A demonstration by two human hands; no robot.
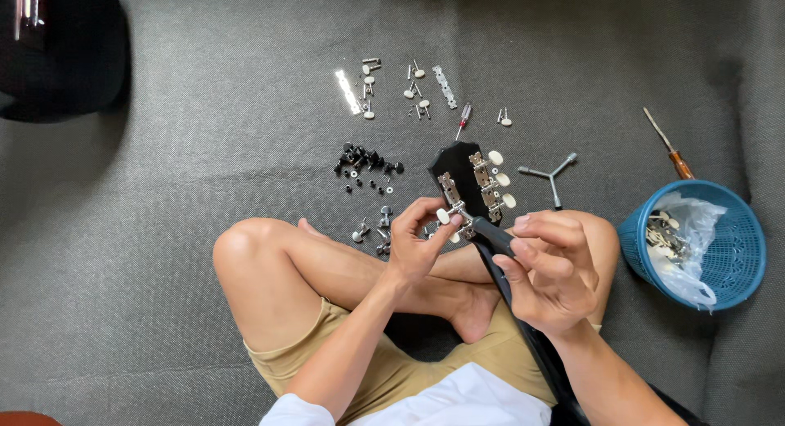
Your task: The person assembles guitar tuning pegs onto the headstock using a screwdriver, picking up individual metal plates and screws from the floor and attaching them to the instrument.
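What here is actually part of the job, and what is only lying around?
In use:
- black guitar headstock
- white-knobbed tuner, pinched by the left hand
- dark tool handle, in the right hand

Lying about:
- loose tuners and plates
- black small parts
- three-armed wrench
- blue basket
- wooden-handled screwdriver

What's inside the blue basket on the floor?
The blue basket holds a clear plastic bag with pale and metal small parts showing; anything beneath the bag is hidden.
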